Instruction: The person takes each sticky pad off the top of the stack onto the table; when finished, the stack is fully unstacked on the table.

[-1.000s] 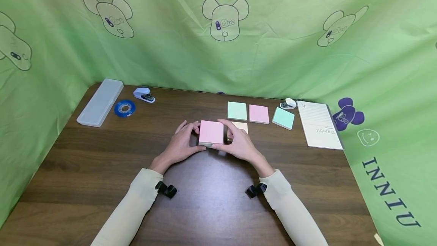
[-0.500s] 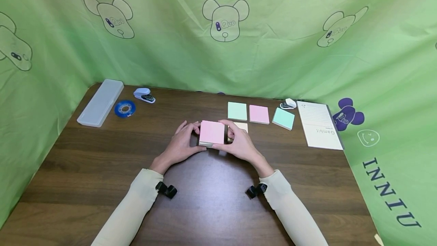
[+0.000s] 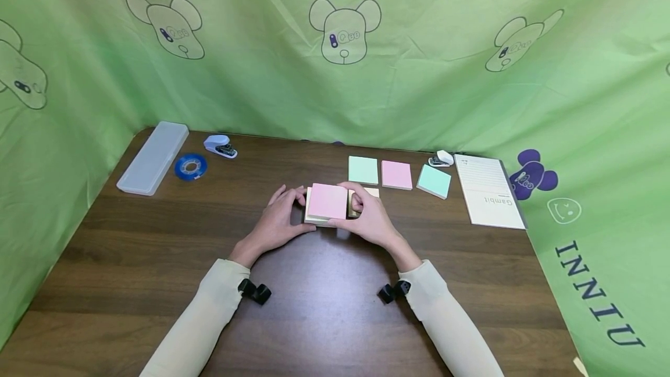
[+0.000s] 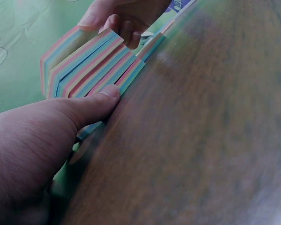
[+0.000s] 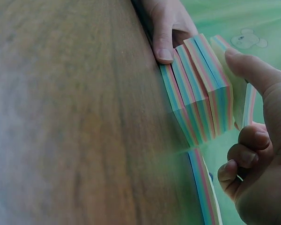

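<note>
While steadied, both hands [image 3: 277,223] (curled) pinch the pad stack [image 3: 327,202].

Matt paper note stack [image 3: 327,202] on smooth, faintly glossy wood-grain table [image 3: 157,249]; creased green cloth backdrop [image 3: 419,74].

Sleeves: we wear long cream sleeves on both arms, plain, close-fitting, with soft creases along the forearms and ending at the wrists.
Wrist gear: we carry a small black camera unit strapped under each wrist, blocky, with rounded lens housings.
Left hand [image 3: 275,225]: our hand is bare, no glove, ring or watch in the head view; the thumbnail is short and unpainted.
Right hand [image 3: 369,221]: ours is bare too, with short unpainted nails.
</note>
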